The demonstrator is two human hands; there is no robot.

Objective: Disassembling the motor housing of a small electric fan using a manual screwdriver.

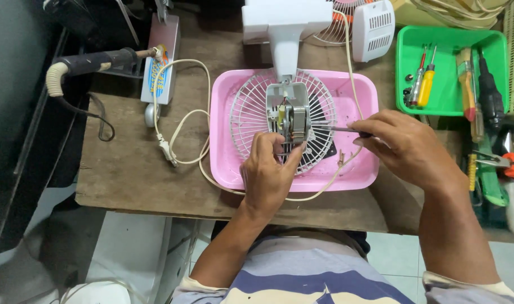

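Left hand pinching fan motor, right hand gripping screwdriver, tip at motor, white grille in pink tray.

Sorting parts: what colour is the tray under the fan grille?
Pink tray, clearest in the head view.

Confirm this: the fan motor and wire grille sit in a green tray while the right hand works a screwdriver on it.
Not quite. The head view shows the fan motor and wire grille in a pink tray; the green tray holds tools. The right hand does hold the screwdriver.
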